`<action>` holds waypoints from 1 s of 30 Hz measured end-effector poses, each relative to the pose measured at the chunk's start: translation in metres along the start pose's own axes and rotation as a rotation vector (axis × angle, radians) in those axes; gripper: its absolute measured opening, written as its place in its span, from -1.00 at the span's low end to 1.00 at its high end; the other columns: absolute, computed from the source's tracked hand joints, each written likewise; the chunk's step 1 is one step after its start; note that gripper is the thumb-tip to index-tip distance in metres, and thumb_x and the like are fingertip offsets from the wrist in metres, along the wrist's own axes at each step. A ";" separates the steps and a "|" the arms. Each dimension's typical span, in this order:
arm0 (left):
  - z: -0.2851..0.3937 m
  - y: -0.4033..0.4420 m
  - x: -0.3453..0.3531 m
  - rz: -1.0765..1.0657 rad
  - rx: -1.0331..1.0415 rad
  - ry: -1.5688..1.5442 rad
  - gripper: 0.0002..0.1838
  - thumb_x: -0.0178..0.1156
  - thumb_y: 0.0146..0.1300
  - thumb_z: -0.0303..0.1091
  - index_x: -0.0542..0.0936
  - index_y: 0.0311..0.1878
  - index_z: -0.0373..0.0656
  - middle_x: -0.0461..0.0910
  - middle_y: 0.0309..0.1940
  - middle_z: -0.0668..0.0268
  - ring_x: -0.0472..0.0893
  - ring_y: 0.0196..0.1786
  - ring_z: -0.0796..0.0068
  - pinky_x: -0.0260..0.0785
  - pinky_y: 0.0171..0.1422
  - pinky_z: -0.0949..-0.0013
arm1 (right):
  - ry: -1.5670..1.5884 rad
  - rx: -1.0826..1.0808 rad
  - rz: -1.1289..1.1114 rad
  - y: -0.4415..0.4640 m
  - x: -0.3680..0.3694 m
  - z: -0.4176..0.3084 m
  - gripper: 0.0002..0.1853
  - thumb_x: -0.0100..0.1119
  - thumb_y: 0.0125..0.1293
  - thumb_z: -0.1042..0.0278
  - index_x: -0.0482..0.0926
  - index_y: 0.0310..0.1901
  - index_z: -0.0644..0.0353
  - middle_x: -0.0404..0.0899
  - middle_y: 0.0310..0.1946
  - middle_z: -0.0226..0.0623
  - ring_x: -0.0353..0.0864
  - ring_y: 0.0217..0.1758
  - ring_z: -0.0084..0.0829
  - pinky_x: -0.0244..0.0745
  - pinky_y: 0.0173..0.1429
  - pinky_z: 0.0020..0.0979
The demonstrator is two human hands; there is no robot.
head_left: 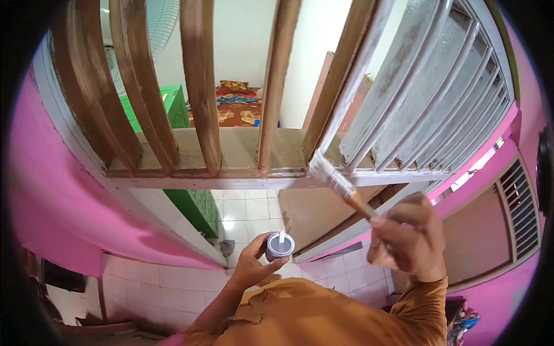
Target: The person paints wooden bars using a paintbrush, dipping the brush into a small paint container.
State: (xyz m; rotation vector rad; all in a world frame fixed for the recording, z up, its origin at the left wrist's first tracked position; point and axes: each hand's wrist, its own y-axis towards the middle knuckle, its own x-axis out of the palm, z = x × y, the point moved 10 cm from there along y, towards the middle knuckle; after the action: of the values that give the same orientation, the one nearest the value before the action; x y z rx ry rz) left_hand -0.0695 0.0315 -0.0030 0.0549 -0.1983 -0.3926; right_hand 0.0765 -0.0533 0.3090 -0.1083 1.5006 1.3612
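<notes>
My right hand (408, 237) grips the wooden handle of a paintbrush (340, 183). White paint coats the brush's bristles, whose tip is at the foot of a slat (337, 86) that is brown with a pale right edge. Lower down, my left hand (258, 260) is wrapped round a small open paint can (280, 245) with grey-looking paint inside and a white streak at its rim. Brown wooden slats (199, 86) rise from the sill on the left, while the slats (415, 86) on the right are whitish grey.
A pale crossbar (231, 183) runs under the slats, above a doorway. Through the openings show a green cabinet (193, 210), a fan (158, 26) and a patterned mattress (236, 112). Pink walls (75, 173) flank the doorway. A louvred panel (522, 207) stands at right.
</notes>
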 end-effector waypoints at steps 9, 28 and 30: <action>-0.011 0.009 0.001 -0.106 0.035 -0.016 -0.30 0.54 0.21 -0.34 0.43 0.34 -0.34 0.60 0.13 0.20 0.58 0.21 0.45 0.40 0.36 0.36 | -0.198 -0.168 -0.189 0.036 0.025 -0.033 -0.63 0.44 0.10 0.48 0.66 -0.04 0.42 0.50 -0.28 -0.26 0.53 -0.34 -0.35 0.42 -0.42 -0.39; -0.013 0.022 -0.001 -0.211 0.063 -0.096 -0.35 0.55 0.19 -0.40 0.48 0.30 -0.30 0.61 0.08 0.25 0.60 0.17 0.48 0.42 0.33 0.38 | -0.503 -0.063 -0.120 0.088 0.001 -0.041 -0.62 0.38 -0.09 0.72 0.66 -0.13 0.42 0.55 -0.32 -0.17 0.57 -0.39 -0.32 0.45 -0.42 -0.34; -0.017 0.022 -0.001 -0.219 0.055 -0.108 -0.35 0.54 0.19 -0.40 0.48 0.30 -0.30 0.61 0.08 0.25 0.60 0.17 0.48 0.42 0.34 0.37 | -0.567 -0.022 -0.030 0.099 -0.018 -0.043 -0.62 0.32 -0.08 0.77 0.66 -0.12 0.45 0.58 -0.30 -0.13 0.59 -0.33 -0.30 0.48 -0.35 -0.34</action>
State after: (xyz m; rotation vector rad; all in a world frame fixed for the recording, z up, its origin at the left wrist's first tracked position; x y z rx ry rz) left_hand -0.0589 0.0530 -0.0178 0.1100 -0.3106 -0.6091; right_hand -0.0069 -0.0612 0.3789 0.2250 1.0021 1.2490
